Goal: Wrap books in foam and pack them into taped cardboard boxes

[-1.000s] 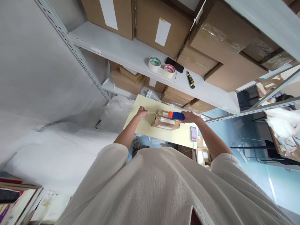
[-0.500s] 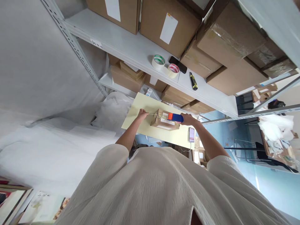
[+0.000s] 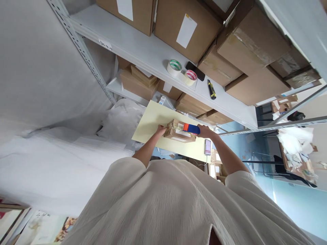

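A small brown cardboard box (image 3: 178, 133) with white labels lies on the pale yellow tabletop (image 3: 146, 119). My right hand (image 3: 204, 131) grips the handle of a blue and orange tape dispenser (image 3: 191, 128), held over the right part of the box top. Close against the box's left end is my left hand (image 3: 161, 130), its fingers closed at the end of the clear packing tape. The tape itself barely shows there, and the fingertips are partly hidden.
On the grey shelf (image 3: 150, 56) ahead sit two tape rolls (image 3: 174, 67), a black phone (image 3: 195, 70) and a yellow-black utility knife (image 3: 212, 90). Large cartons (image 3: 187, 29) fill the shelf behind them. A lit phone (image 3: 207, 147) with a cable lies at the table's right. White wrapping material (image 3: 122, 117) is piled left.
My left hand has moved right, from the stretched tape strip's far end to the box's left end. The tape dispenser and my right hand stay nearly in place.
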Motion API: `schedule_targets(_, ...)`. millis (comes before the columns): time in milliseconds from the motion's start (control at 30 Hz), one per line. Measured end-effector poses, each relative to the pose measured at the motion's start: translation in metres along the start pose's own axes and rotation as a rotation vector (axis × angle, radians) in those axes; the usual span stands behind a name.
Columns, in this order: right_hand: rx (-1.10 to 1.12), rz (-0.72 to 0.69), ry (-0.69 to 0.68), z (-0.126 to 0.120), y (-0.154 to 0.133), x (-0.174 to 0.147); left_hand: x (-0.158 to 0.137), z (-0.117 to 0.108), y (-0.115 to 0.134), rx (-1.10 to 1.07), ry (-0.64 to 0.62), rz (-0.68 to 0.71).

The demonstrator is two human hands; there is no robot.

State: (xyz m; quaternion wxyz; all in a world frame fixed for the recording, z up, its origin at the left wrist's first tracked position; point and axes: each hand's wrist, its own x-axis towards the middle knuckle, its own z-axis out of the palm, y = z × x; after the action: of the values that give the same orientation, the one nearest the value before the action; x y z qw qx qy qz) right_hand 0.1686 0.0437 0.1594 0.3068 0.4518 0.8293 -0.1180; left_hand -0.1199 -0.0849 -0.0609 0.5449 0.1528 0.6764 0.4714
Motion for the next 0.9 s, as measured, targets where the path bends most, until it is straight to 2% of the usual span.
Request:
schedule_targets(100,0.002,-0.007,0.005,0.001,0.0,0.0,-0.004,0.0,0.001,-0.01,0.078,0.029)
schedule_targets(200,0.007,-0.003,0.0,0.001,-0.001,0.0,-0.008,0.0,0.007,-0.06,-0.02,0.056)
schedule_targets(300,0.009,0.006,-0.005,-0.001,-0.003,-0.002,-0.01,-0.004,0.014,0.109,-0.095,0.063)
schedule_targets(367,0.009,0.009,-0.006,-0.002,-0.005,-0.004,-0.013,-0.006,0.02,0.266,-0.092,0.203)
schedule_targets(433,0.021,0.01,-0.002,-0.002,-0.007,-0.005,-0.018,-0.003,0.028,0.391,-0.144,0.417)
schedule_targets(500,0.052,0.006,0.009,-0.003,-0.009,-0.006,-0.025,0.006,0.036,0.532,-0.26,0.623)
schedule_targets(567,0.08,-0.004,0.022,-0.003,-0.01,-0.008,-0.031,0.017,0.043,0.73,-0.385,0.743)
schedule_targets(633,0.09,-0.027,0.026,-0.005,-0.01,-0.01,-0.037,0.025,0.046,0.921,-0.45,0.787)
schedule_targets(700,0.083,-0.059,0.017,-0.007,-0.01,-0.012,-0.041,0.029,0.045,1.048,-0.441,0.811)
schedule_targets(900,0.09,-0.122,-0.011,-0.009,-0.009,-0.011,-0.045,0.026,0.041,1.194,-0.365,0.837)
